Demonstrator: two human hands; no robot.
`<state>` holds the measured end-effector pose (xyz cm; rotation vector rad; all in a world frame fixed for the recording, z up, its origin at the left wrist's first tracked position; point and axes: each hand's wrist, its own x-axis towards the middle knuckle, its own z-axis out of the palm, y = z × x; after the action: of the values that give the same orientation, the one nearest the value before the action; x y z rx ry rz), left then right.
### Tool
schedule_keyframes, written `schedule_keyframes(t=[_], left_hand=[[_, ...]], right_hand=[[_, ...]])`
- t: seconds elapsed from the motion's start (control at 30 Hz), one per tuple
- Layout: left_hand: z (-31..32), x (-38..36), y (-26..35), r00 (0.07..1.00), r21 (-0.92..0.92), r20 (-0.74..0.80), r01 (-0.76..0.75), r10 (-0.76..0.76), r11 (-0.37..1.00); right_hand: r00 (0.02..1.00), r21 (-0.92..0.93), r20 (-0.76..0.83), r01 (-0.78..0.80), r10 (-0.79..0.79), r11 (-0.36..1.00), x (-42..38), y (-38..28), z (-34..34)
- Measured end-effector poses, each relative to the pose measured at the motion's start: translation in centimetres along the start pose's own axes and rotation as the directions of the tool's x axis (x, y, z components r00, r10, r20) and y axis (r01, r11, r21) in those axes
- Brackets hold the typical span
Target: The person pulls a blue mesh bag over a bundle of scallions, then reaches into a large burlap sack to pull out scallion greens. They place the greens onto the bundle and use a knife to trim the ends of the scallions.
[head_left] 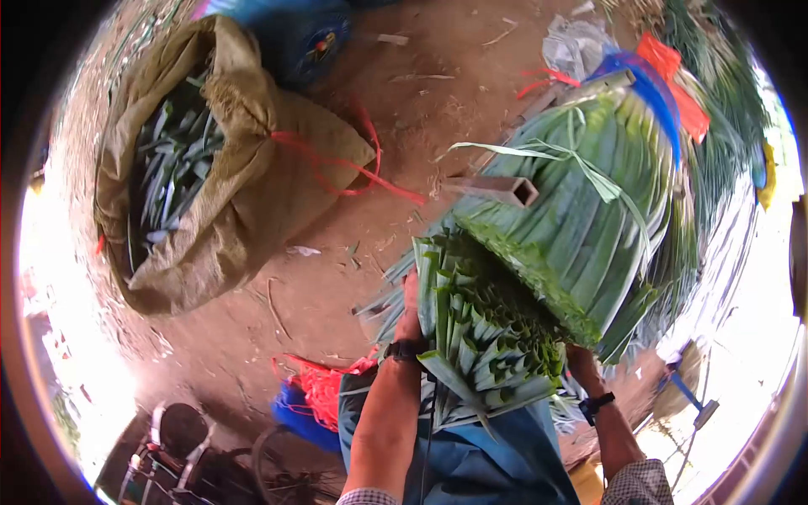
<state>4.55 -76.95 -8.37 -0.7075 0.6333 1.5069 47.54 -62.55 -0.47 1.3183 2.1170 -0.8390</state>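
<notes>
Leaf bundle (484,345) on the lap, cut ends up, long axis running away toward the tied stack (581,210). Left hand (411,307) pressed flat on its left flank, right hand (581,358) under the right edge (fingers hidden, closure unclear).

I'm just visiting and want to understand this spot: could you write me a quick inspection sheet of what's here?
Surface: bare reddish dirt ground, littered with leaf scraps.
Job's things: stack of cut green leaves held in front of the person; behind it a larger leaf bundle tied with a leaf strip.
Clutter: open sack of leaves at left, red string, red mesh, square metal tube.
Hands: left hand presses the stack's left side; right hand is under its right edge, fingers hidden. A watch on each wrist.
Cables: nothing seen.
Surroundings: bicycle at lower left; blue and orange plastic at upper right; edges overexposed.
</notes>
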Motion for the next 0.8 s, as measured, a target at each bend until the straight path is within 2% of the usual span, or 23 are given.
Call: schedule_keyframes(t=[0.07,0.13,0.27,0.33,0.37,0.47,0.57,0.67,0.73,0.77,0.8], left_hand=[[0.2,0.8,0.2,1.000,-0.030,0.022,-0.008,0.008,1.000],[0.3,1.6,0.5,0.999,-0.042,0.041,-0.025,0.026,0.999],[0.3,2.8,0.3,0.997,-0.090,0.065,-0.025,0.031,0.996],[0.3,3.5,1.1,0.996,-0.099,0.074,-0.049,0.056,0.994],[0.2,3.5,1.1,0.996,-0.106,0.070,-0.054,0.061,0.993],[0.1,3.9,1.2,0.995,-0.119,0.084,-0.052,0.062,0.992],[-0.3,3.2,0.8,0.995,-0.128,0.090,-0.037,0.049,0.991],[-0.3,3.6,0.3,0.994,-0.134,0.100,-0.029,0.043,0.991],[-0.7,3.6,-0.2,0.995,-0.142,0.094,-0.002,0.016,0.990],[-0.4,3.5,0.1,0.995,-0.146,0.095,-0.010,0.024,0.989],[-0.2,3.5,0.2,0.995,-0.148,0.094,-0.016,0.030,0.989]], right_hand=[[0.991,-0.053,0.117,-0.051,0.057,0.997,1.6,-4.4,-2.7],[0.980,-0.074,0.171,-0.089,0.100,0.993,3.1,-7.0,-4.3],[0.960,-0.016,0.190,-0.206,0.206,0.978,1.1,-6.1,-5.0],[0.994,-0.012,0.091,-0.065,0.066,0.998,2.2,-4.8,-3.0],[0.997,-0.052,0.000,0.072,-0.072,0.996,1.3,-0.8,-0.8],[0.989,0.186,-0.097,-0.091,0.111,0.978,1.6,0.3,0.5],[0.992,0.015,0.008,-0.127,0.127,0.992,1.1,-3.6,-1.4],[0.976,-0.190,0.190,-0.070,0.107,0.979,2.4,-1.3,-1.9],[0.932,-0.307,0.330,-0.043,0.149,0.951,-0.2,0.2,-1.8],[0.980,-0.317,0.196,0.071,-0.008,0.946,0.2,-0.1,-1.6],[0.984,-0.365,0.047,0.177,-0.172,0.914,0.7,-0.6,-1.5]])
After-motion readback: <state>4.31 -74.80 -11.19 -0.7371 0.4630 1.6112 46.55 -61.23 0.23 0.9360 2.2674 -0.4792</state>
